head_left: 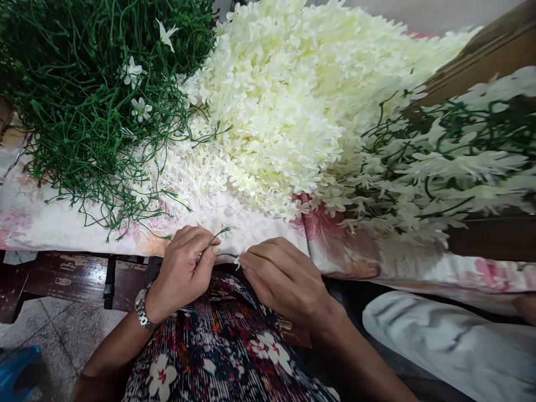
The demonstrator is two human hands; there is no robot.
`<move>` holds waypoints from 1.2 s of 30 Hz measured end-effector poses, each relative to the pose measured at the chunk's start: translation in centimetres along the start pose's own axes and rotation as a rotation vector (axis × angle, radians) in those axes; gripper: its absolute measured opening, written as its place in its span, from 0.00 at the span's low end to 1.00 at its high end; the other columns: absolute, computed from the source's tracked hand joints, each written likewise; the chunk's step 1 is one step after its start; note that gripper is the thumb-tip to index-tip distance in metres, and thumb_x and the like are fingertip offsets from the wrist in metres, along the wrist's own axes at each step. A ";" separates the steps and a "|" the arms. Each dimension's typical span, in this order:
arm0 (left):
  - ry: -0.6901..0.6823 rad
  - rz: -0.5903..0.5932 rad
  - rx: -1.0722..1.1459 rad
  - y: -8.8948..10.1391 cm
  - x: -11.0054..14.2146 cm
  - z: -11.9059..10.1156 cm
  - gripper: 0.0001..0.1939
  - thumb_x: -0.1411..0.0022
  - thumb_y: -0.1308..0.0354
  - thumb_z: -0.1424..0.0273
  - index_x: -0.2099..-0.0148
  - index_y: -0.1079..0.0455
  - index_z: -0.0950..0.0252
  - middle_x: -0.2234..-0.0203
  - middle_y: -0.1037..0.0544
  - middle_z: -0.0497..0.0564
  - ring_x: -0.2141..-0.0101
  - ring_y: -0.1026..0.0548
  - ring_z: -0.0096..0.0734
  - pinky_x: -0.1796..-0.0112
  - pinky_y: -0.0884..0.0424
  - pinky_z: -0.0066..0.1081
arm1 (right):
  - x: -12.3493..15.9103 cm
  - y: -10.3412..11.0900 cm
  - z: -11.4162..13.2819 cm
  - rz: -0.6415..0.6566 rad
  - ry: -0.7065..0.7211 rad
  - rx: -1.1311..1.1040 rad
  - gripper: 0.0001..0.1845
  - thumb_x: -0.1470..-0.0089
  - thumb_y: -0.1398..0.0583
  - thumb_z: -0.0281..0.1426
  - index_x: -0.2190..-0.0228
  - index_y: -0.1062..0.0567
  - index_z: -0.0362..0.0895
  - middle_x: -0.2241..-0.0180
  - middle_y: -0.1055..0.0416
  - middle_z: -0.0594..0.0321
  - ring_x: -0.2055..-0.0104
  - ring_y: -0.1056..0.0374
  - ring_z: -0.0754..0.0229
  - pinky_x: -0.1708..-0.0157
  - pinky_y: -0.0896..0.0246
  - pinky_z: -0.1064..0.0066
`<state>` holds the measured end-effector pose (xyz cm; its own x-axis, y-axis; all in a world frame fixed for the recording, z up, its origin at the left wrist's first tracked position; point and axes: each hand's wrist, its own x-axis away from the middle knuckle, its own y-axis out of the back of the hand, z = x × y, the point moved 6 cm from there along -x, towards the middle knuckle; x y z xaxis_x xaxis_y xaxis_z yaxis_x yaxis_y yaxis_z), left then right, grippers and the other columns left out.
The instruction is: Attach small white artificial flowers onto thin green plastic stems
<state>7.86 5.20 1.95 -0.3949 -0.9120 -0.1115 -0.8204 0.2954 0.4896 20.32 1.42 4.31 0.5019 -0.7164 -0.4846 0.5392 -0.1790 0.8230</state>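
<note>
My left hand [186, 268], with a watch at its wrist, is closed on a forked green artificial flower stem [220, 231]. One branch of the stem points up and right; another runs toward my right hand [285, 279]. There the thumb and fingertips are pinched together at the branch's end on a small white artificial flower piece [237, 261], mostly hidden by the fingers. Both hands are above my lap at the near edge of the table. Beyond them lie a heap of green artificial stems [96, 111] and a large pile of cream-white artificial blossoms [285, 106].
White blossoms on green stems [452, 162] are heaped at the right, by a cardboard box [494, 50]. A flowered cloth [84, 223] covers the table. Another person's pale-clothed leg [439, 335] is close on the right. Something blue [19, 368] is at the lower left.
</note>
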 end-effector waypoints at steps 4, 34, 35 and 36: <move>0.056 0.034 0.089 -0.1 0.1 0.2 0.08 0.42 0.53 0.74 0.66 0.32 0.67 0.74 0.30 0.49 0.71 0.33 0.26 0.69 0.36 0.28 | -0.5 -0.4 0.3 0.113 0.065 0.073 0.07 0.53 0.45 0.21 0.68 0.32 0.38 0.75 0.33 0.60 0.71 0.40 0.62 0.71 0.40 0.68; 0.160 -0.219 0.842 -2.0 0.0 2.9 0.11 0.48 0.47 0.64 0.65 0.32 0.64 0.81 0.37 0.46 0.80 0.41 0.23 0.79 0.43 0.24 | -2.2 -0.4 -3.4 -0.255 -0.314 -0.242 0.12 0.58 0.45 0.18 0.70 0.33 0.44 0.73 0.33 0.62 0.70 0.36 0.64 0.71 0.39 0.70; 0.170 -0.200 0.837 -2.2 0.1 2.8 0.12 0.48 0.47 0.64 0.63 0.33 0.64 0.82 0.39 0.45 0.82 0.43 0.21 0.80 0.44 0.23 | -2.1 -0.4 -3.0 -0.265 -0.301 -0.256 0.12 0.58 0.45 0.18 0.69 0.33 0.44 0.74 0.33 0.63 0.70 0.36 0.64 0.71 0.39 0.69; 0.180 -0.181 0.823 -2.3 0.2 2.6 0.12 0.49 0.46 0.64 0.62 0.33 0.64 0.83 0.43 0.43 0.83 0.45 0.20 0.82 0.46 0.22 | -2.1 -0.5 -2.7 -0.268 -0.282 -0.266 0.12 0.58 0.45 0.18 0.69 0.34 0.44 0.74 0.33 0.63 0.70 0.36 0.63 0.71 0.39 0.69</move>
<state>8.58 5.12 -1.45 -0.2145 -0.9757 0.0452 -0.9304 0.1901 -0.3133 20.79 4.83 4.13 0.1376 -0.8303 -0.5400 0.7977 -0.2304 0.5574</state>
